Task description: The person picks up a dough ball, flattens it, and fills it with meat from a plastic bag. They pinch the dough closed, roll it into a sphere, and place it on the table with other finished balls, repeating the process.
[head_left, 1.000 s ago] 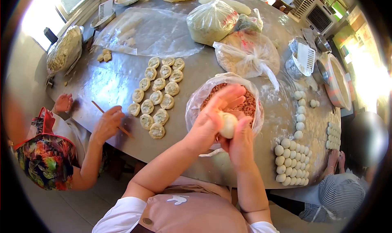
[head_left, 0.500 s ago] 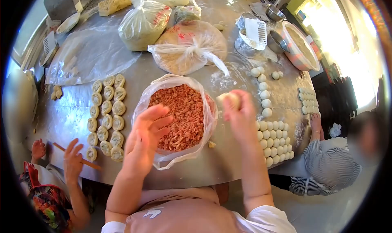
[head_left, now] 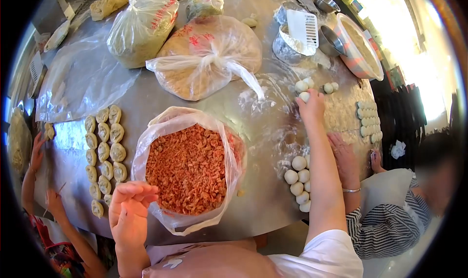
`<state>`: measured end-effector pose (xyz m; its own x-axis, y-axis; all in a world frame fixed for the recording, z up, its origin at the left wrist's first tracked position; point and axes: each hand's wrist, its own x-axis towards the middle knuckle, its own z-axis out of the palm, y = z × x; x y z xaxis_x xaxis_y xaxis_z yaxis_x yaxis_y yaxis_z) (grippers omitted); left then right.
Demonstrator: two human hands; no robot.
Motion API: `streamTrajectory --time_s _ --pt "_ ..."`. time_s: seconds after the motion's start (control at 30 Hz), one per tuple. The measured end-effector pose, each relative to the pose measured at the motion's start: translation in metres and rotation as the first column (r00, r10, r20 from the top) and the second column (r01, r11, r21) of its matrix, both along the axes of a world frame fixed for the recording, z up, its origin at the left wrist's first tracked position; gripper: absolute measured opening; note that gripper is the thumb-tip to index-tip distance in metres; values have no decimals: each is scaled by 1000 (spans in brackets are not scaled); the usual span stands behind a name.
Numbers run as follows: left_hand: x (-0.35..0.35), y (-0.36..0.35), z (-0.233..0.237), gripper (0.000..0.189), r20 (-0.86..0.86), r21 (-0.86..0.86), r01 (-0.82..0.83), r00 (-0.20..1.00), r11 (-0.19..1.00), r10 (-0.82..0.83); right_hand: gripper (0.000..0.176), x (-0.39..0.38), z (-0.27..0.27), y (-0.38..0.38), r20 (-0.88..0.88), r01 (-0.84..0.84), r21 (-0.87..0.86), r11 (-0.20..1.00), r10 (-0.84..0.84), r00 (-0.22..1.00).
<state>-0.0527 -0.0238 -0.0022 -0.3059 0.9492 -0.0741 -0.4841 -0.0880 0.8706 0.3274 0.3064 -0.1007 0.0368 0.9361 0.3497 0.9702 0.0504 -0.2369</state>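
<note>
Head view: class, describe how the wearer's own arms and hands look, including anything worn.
The left hand and right hand are ungloved, with no rings or watch showing. A short white sleeve caps the right upper arm. A dusty-pink apron with a small white motif covers the chest.

1. I count four plastic bags [head_left: 209, 58]: three tied and one open.
2. Filled flat pastries [head_left: 117, 152]: roughly sixteen, in three columns. The lowest ones blur together.
3. Dough balls [head_left: 299, 163]: at least six beside the wearer's arm, and five in the far cluster.
4. Hands: six in all. These are the wearer's left hand [head_left: 129, 212] and right hand [head_left: 312, 107], plus four co-workers' hands [head_left: 343, 153].
5. Steel bowls [head_left: 331, 41]: two.
</note>
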Motion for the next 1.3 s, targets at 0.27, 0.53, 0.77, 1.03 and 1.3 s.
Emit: streamTrajectory --time_s 0.27,0.53,0.77,1.03,1.3 --pt "0 12 0 39 -4 -31 -4 1000 1000 4 39 0 1 2 -57 12 -31 999 -14 998" --pt "1 8 -1 39 7 -45 -2 1000 999 3 37 2 0 -3 43 2 -48 999 0 999" --pt "4 -2 2 35 19 -57 19 1000 998 -18 46 1 4 -16 2 -99 51 994 99 995" --pt "8 -11 -3 27 -218 -191 80 968 978 -122 43 -84 70 -128 -353 -449 -17 893 415 838" --pt "41 28 52 40 -951 192 324 295 926 95 31 -150 112 -214 -892 -552 5 834 254 375"
